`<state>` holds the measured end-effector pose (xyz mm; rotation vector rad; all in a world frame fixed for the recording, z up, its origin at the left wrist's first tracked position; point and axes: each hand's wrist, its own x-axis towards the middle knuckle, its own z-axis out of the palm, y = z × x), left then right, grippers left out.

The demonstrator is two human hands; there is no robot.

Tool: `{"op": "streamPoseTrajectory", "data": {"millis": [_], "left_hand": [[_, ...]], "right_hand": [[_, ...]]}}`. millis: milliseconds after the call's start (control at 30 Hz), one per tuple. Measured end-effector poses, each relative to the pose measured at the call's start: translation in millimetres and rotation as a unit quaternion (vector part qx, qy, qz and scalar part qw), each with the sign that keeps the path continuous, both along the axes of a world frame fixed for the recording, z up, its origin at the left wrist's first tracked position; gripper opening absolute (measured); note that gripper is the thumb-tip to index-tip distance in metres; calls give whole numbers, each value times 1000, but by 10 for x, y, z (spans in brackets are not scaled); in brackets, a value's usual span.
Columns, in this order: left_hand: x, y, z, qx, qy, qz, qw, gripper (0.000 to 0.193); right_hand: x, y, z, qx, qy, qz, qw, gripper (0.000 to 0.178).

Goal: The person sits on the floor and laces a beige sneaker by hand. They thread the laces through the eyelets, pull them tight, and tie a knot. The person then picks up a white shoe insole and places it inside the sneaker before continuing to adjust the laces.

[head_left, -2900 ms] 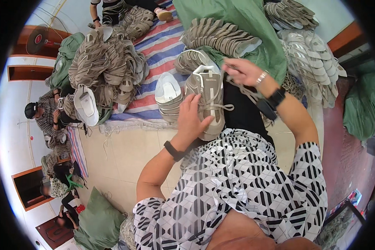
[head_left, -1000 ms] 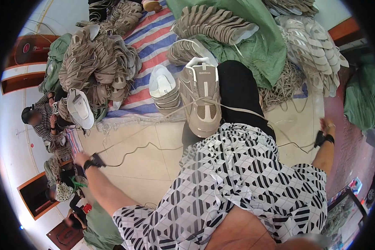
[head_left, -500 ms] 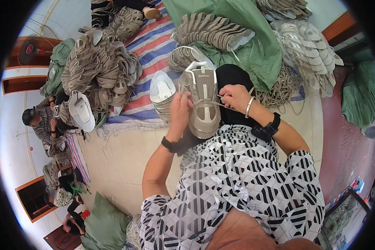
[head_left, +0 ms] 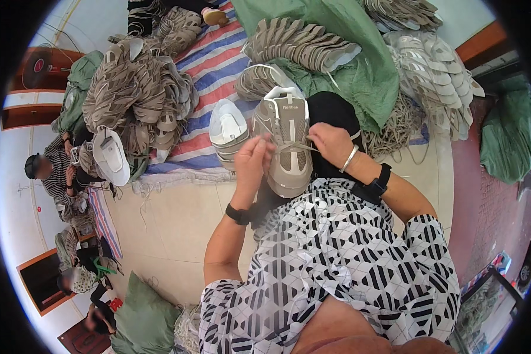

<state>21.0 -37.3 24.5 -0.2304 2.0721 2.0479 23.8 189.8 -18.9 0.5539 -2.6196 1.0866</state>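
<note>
You have one printed word clear enough to read: a single short line of small pale letters, running upright as you look down, across the top of the tongue (head_left: 291,112) of the beige shoe (head_left: 289,179) in front of you. Far off to your left, the red centre of the fan (head_left: 37,66) and a small red round mark (head_left: 39,209) on the wall (head_left: 17,194) are too tiny for you to make out any lettering on either
</note>
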Motion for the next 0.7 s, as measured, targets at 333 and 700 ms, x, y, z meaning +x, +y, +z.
{"op": "streamPoseTrajectory", "data": {"millis": [333,700], "left_hand": [[-19,-100,-140,-131,91,-72,985,22],[-53,-102,-61,-132,54,-100,985,21]], "right_hand": [[-115,-52,194,-139,-277,-11,951,11],[-255,57,219,-192,-501,59,842,11]]}}
